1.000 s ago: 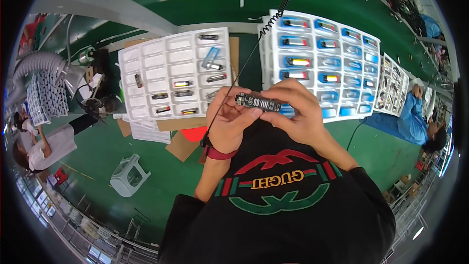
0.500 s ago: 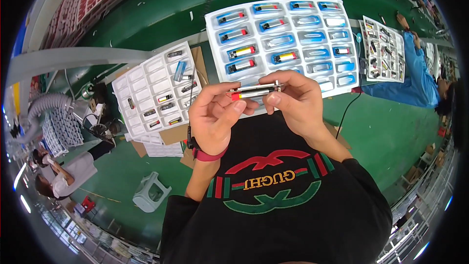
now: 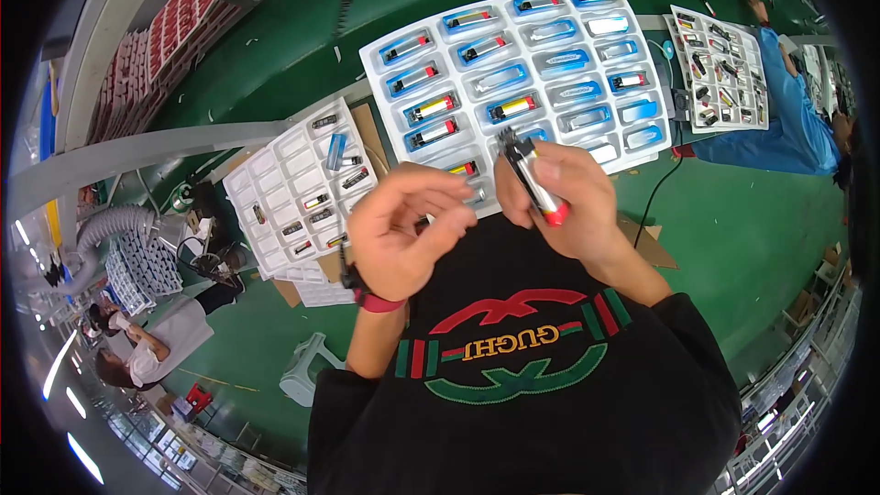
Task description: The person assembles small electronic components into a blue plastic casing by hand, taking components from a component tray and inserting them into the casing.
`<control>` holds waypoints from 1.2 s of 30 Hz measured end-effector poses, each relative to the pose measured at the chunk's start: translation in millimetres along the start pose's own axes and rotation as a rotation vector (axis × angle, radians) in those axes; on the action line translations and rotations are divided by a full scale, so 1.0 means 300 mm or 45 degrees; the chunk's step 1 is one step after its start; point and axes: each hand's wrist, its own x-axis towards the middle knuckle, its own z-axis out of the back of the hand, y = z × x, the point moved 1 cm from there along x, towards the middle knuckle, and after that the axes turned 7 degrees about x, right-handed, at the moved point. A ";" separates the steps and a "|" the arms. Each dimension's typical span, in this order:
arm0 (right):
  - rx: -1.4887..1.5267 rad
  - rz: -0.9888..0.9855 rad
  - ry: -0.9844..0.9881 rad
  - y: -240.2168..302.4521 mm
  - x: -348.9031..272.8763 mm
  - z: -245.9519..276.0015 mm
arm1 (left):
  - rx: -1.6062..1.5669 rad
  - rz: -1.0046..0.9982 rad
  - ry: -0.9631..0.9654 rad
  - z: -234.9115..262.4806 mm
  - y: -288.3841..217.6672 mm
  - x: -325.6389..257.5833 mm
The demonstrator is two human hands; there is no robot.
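We've got a pale stool on the green floor. Off left we spot a ribbed duct.

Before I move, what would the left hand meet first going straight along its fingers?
Probably the right hand, across a gap where the white tray shows; depth is unclear.

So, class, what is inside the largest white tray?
The tray holds blue-tinted casings, several containing slim assemblies with red ends. The left hand and right hand cover some of its near part, so whatever lies there cannot be seen.
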 end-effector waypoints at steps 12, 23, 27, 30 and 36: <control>-0.126 -0.264 0.222 0.060 -0.040 -0.011 | 0.893 -0.742 0.163 -0.003 -0.131 0.113; -0.291 -0.259 0.225 0.057 -0.013 0.005 | 0.634 -0.609 0.080 -0.021 -0.074 0.127; -0.397 -0.260 0.291 0.056 -0.006 0.018 | 0.442 -0.370 0.086 -0.030 -0.084 0.108; -0.461 -0.331 0.376 0.062 0.008 0.049 | 0.524 -0.345 0.083 -0.040 -0.083 0.103; -0.369 -0.503 0.527 0.056 0.031 0.148 | 0.602 -0.313 0.221 -0.054 -0.018 0.101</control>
